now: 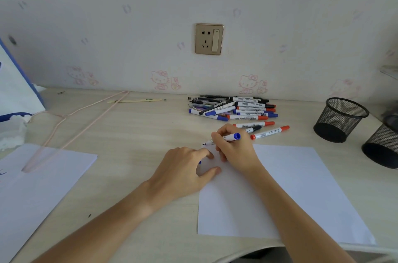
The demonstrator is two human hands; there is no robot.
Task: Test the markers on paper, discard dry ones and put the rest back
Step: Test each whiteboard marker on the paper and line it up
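A white sheet of paper (290, 189) lies on the desk in front of me. My right hand (234, 148) grips an uncapped blue marker (231, 136) like a pen, its dark tip touching the paper's far left corner. My left hand (185, 168) rests at the paper's left edge, thumb on the sheet, with a bit of blue, perhaps the cap, showing under its fingers. A pile of markers (232, 107) with blue, red and black caps lies near the wall. A few loose markers, one of them a red one (270, 132), lie just beyond my right hand.
Two black mesh pen cups (340, 119) (382, 144) stand at the right of the desk. Another white sheet (38, 183) lies at the left under a pink wire hanger (71, 125). A pale stick (134, 100) lies near the wall. A blue-edged bag (15, 86) stands far left.
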